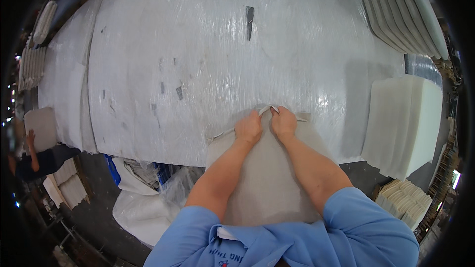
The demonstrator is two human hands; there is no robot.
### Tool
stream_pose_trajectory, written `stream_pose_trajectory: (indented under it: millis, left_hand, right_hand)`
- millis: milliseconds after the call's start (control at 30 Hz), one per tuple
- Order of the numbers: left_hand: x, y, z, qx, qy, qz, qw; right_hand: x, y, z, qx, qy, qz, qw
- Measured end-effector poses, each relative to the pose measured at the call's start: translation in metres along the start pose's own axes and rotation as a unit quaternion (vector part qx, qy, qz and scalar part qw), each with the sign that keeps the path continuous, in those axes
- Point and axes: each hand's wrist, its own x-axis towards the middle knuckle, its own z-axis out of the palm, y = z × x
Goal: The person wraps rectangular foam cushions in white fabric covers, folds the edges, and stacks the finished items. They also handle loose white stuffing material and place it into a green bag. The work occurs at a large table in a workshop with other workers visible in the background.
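A beige fabric cover [274,178] hangs from the front of the table toward my body, its upper edge lying on the tabletop. My left hand [249,127] and my right hand [283,122] pinch that edge close together near its middle, raising a small fold of the cloth between them. Both hands are closed, with thumbs and fingertips meeting at the fold. To either side of my hands, the edge shows a turned-over strip. What lies inside the cover, if anything, is hidden.
The wide table [163,59] is wrapped in shiny clear film, torn in places. White foam slabs [391,118] stand at its right end; a stack of pale cushions [401,10] rises behind them. White sheeting [143,212] lies below left. Another person [37,160] works far left.
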Motion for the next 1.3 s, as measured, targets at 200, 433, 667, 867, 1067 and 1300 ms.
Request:
stream_pose_trajectory:
  millis: [200, 433, 667, 867, 1067, 1300]
  left_hand:
    - [0.000, 0.001, 0.001, -0.010, 0.029, 0.020, 0.999]
    - [-0.011, -0.011, -0.013, 0.000, 0.036, 0.039, 0.999]
    - [-0.020, -0.041, -0.065, -0.035, -0.143, 0.026, 0.989]
    - [-0.038, -0.048, -0.030, 0.069, 0.066, 0.024, 0.995]
    - [-0.027, -0.053, -0.017, 0.037, 0.114, 0.022, 0.993]
    - [-0.019, -0.051, -0.015, 0.058, 0.126, 0.017, 0.990]
  right_hand:
    - [0.008, 0.003, 0.002, -0.019, -0.006, -0.007, 1.000]
    - [0.017, -0.009, -0.033, 0.115, -0.341, 0.039, 0.932]
    - [-0.006, -0.022, 0.005, 0.221, -0.317, 0.145, 0.911]
    - [-0.023, -0.024, 0.033, 0.025, -0.004, -0.009, 1.000]
    - [-0.025, -0.035, 0.029, 0.042, -0.024, 0.006, 0.999]
    - [-0.010, -0.033, 0.036, 0.066, -0.016, -0.009, 0.998]
